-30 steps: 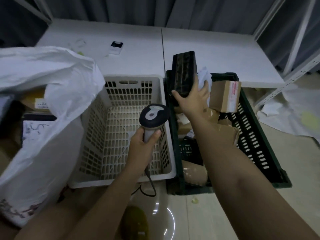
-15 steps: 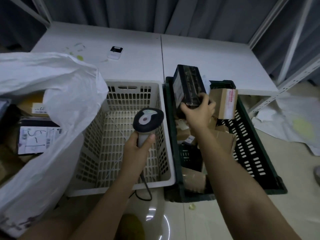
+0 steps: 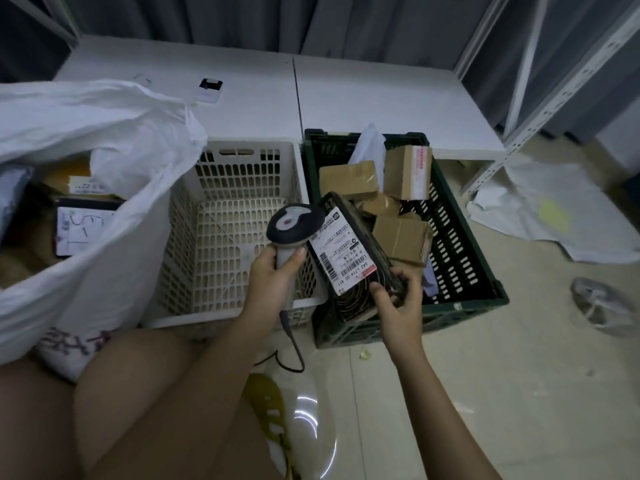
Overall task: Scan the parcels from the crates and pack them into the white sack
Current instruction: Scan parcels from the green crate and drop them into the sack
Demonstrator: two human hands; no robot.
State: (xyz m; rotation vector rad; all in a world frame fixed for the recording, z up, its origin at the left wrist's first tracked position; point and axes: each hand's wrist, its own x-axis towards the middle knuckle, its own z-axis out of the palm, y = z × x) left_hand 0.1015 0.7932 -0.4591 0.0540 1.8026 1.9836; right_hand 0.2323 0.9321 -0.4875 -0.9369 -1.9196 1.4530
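My right hand (image 3: 398, 306) grips the near end of a black parcel (image 3: 349, 251), tilted so its white shipping label faces up over the near left corner of the dark green crate (image 3: 485, 268). My left hand (image 3: 273, 275) holds a handheld scanner (image 3: 294, 225) by its grip, its head right beside the label's top edge. Several brown cardboard parcels (image 3: 349, 180) lie in the green crate. The white sack (image 3: 114, 133) gapes open at the left with parcels inside.
A white slotted crate (image 3: 228, 237) stands between sack and green crate, with nothing seen in it. A white table (image 3: 346, 98) runs behind, carrying a small white device (image 3: 209, 89). White sheets (image 3: 554, 209) lie on the floor at right. My knees fill the lower left.
My right hand has lifted the black parcel from the far end of the green crate and brought it near, label up. The scanner in my left hand has shifted right to meet it.
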